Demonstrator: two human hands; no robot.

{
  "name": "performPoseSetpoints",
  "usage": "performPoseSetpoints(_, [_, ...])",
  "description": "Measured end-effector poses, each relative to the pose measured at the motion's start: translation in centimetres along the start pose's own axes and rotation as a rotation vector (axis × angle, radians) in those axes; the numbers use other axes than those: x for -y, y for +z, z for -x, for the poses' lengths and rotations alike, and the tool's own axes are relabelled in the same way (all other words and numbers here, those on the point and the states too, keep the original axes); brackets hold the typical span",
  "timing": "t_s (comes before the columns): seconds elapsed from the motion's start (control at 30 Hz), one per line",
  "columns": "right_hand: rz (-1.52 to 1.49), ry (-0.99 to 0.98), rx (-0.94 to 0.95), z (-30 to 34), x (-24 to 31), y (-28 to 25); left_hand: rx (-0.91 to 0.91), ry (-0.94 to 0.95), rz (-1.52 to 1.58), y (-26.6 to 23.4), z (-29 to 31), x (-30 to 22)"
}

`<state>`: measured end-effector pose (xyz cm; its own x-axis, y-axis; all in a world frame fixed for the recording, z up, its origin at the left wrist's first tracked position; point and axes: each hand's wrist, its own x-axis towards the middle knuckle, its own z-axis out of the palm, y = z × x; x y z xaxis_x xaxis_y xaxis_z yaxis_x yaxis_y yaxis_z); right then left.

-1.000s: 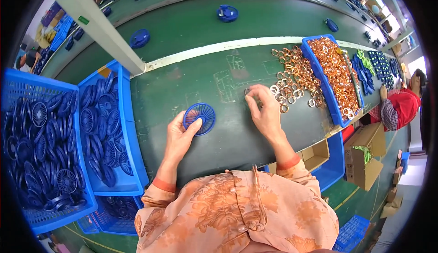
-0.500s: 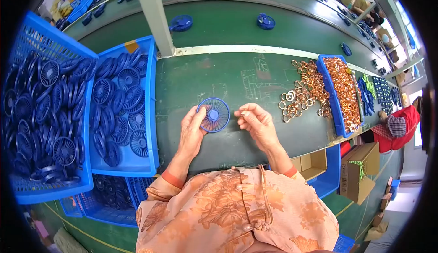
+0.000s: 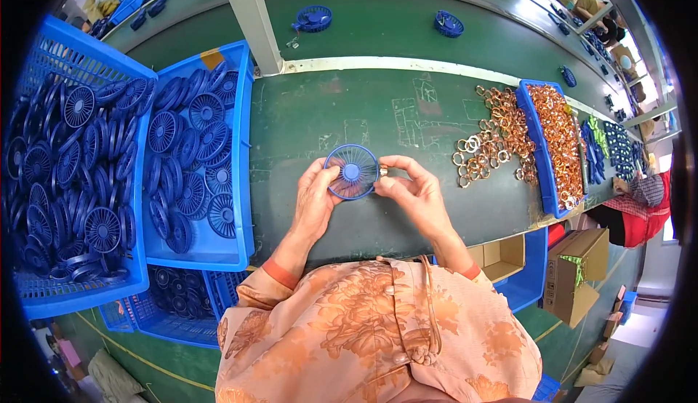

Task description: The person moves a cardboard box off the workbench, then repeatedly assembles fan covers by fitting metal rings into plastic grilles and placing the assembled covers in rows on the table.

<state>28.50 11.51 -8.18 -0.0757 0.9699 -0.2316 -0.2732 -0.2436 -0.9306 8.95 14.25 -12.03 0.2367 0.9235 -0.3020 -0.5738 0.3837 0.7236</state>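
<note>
A round blue fan grille (image 3: 352, 172) is at the centre of the frame, held over the green surface (image 3: 298, 123). The left hand (image 3: 317, 193) pinches it at its left rim; this grip is narrow. The right hand (image 3: 413, 192) has also a narrow grip — it holds what looks like a small shiny ring (image 3: 384, 172) just at the grille's right edge; I cannot tell if the two touch.

In my judgement, the ring may slip, because it looks smooth and only the fingertips hold it. If it presses askew on the rim, the thin ribs could bend or be scratched.

The grille seems to be hard plastic, with fine ribs going out from a solid round hub. The loose rings (image 3: 509, 123), at right of the frame, are copper-coloured and glossy — like polished metal — and lie heaped beside a blue tray (image 3: 538, 148).
</note>
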Motion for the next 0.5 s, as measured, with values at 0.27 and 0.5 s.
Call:
performPoseSetpoints(0.27, [0.515,-0.463,-0.028,-0.7,-0.3,1.9,0.003,0.002,-0.023,0.8,-0.1,0.5])
performPoseSetpoints(0.5, [0.675,-0.624,-0.072,-1.2,-1.0,1.6,0.005,-0.018,-0.010,0.4,-0.3,0.5])
